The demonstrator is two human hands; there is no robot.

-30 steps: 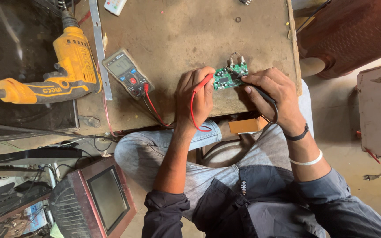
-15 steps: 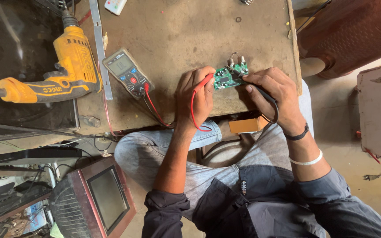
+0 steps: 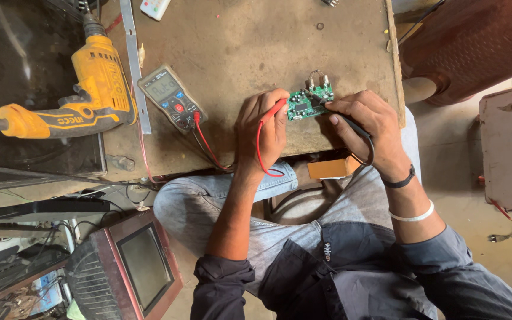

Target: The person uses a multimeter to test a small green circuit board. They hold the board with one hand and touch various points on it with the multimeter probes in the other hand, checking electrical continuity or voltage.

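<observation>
At frame centre, left hand (image 3: 263, 127) pinches the red probe (image 3: 272, 112), right hand (image 3: 367, 127) the black probe (image 3: 351, 123); steady tips on the circuit board (image 3: 308, 102) read best.

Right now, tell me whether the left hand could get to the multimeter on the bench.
Probably yes. The left hand holds the red probe at the green circuit board; only bare benchtop and leads separate it from the multimeter.

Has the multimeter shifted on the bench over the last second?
No. The multimeter lies at the same spot beside the metal strip, right of the yellow drill.
</observation>
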